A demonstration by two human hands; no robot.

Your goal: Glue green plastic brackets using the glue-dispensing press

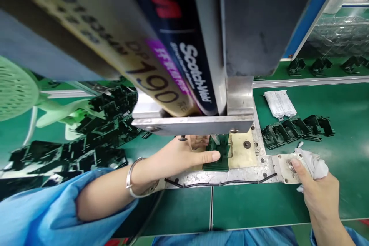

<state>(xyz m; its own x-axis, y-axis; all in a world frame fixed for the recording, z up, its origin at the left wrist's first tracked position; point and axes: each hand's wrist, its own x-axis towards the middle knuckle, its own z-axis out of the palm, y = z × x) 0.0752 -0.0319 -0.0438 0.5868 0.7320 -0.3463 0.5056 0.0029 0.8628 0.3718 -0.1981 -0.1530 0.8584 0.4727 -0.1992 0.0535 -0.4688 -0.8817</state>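
My left hand (184, 155) reaches under a metal dispenser frame (193, 125) and grips a dark green plastic part (217, 153) that sits on a cream fixture block (243, 153). Its thumb lies along the part's front edge. My right hand (317, 188) holds a crumpled white cloth (315, 163), and its thumb presses a round metal button (292, 167) on the fixture's steel base plate (268, 167). A large adhesive cartridge (161, 57) marked 190 hangs overhead in the frame and hides much of the view.
A heap of black plastic parts (100, 123) lies to the left beside a pale green fan (17, 88). A row of black parts (296, 128) and two white packets (279, 103) lie to the right. More parts (319, 65) sit beyond a rail. A black cable (219, 183) runs along the plate.
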